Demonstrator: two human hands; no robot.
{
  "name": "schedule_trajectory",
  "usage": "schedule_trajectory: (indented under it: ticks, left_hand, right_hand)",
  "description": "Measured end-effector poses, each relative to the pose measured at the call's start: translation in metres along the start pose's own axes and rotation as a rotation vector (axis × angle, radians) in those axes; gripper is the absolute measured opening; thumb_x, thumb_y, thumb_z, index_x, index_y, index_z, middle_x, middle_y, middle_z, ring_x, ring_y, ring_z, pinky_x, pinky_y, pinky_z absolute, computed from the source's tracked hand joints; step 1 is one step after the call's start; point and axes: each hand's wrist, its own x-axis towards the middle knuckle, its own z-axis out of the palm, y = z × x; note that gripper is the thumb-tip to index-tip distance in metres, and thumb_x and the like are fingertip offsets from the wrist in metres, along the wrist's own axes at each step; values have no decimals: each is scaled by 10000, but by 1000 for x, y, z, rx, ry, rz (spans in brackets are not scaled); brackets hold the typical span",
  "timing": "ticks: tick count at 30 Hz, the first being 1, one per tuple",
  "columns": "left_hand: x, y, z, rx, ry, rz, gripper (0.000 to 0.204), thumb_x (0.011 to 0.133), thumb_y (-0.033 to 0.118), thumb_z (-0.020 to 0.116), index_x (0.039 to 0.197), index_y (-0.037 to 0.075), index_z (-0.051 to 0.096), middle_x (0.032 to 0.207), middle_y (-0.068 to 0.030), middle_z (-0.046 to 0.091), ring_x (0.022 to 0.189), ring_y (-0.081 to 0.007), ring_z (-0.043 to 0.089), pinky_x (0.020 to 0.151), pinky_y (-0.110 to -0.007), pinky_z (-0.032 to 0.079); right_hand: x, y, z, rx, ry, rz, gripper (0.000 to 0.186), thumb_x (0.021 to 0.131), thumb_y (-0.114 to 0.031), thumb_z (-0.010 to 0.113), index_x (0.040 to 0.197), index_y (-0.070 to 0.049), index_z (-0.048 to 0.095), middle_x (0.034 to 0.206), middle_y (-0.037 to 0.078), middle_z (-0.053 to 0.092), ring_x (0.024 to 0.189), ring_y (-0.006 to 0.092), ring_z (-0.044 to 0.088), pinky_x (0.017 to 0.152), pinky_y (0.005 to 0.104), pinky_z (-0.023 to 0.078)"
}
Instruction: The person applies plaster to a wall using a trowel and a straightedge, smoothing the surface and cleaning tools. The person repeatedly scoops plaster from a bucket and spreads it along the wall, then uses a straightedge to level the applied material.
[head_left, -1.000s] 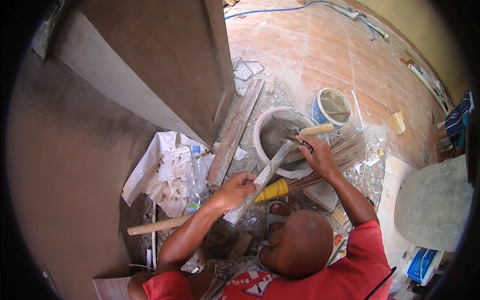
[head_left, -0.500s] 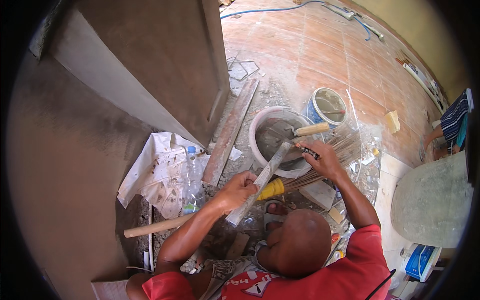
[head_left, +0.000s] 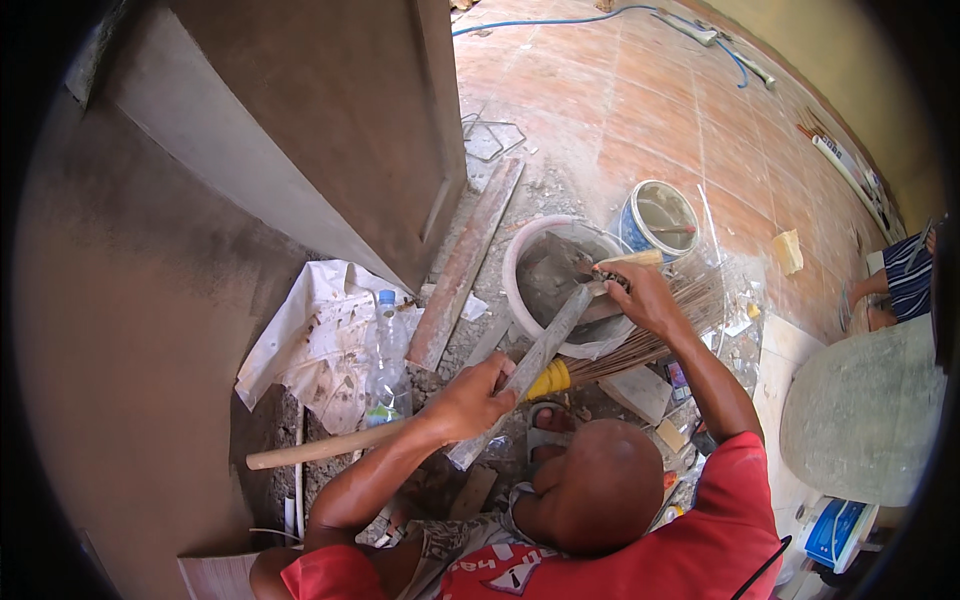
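Note:
My left hand point(head_left: 474, 398) is closed round a long flat mortar-smeared strip point(head_left: 538, 358), which slants from above my foot up to the bucket's mouth. My right hand point(head_left: 638, 295) grips a small dark-handled tool point(head_left: 606, 277) at the strip's upper end; its working end is mostly hidden. Below them is a round whitish bucket point(head_left: 512, 268) with wet grey mortar point(head_left: 545, 275) inside. A wooden handle point(head_left: 645, 257) rests across the bucket's far right side, partly behind my right hand. The stick broom point(head_left: 625, 352), with its yellow binding point(head_left: 549, 380), lies under my forearms.
A blue-and-white pail point(head_left: 640, 215) stands beyond the bucket. Left of it lie a plank point(head_left: 465, 265), a plastic bottle point(head_left: 387, 360) and a dirty white sheet point(head_left: 310, 345). A large translucent container point(head_left: 860, 415) stands at right, near another person's leg point(head_left: 868, 290). Rubble surrounds my feet.
My right hand has shifted slightly up and left with the tool, now over the strip's upper end. The strip stays in my left hand. The person at right has moved.

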Motion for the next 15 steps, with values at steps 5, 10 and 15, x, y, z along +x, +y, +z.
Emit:
schedule_trajectory:
  ticks: [5,10,15]
  left_hand:
    - [-5,8,0,213,23,58,309,894,147,612,1115,-26,483,878,-238,613,841,-379,617,763,-434,462]
    - [-5,8,2,271,13,91,326,885,144,612,1123,-23,464,887,-270,608,881,-450,605,759,-473,453]
    - [-3,10,3,263,35,90,311,870,139,593,1091,-15,437,902,-293,601,923,-495,567,795,-537,421]
  right_hand:
    - [-4,0,13,157,106,48,285,840,-135,622,1100,-28,669,904,197,682,774,346,649,739,413,495]
    - [-6,11,14,462,-65,382,298,901,-129,577,1174,-18,621,763,127,654,554,188,602,523,315,473]
    - [-7,-2,-1,901,-160,677,337,950,-125,494,1277,-55,540,716,73,622,458,106,550,371,219,387]
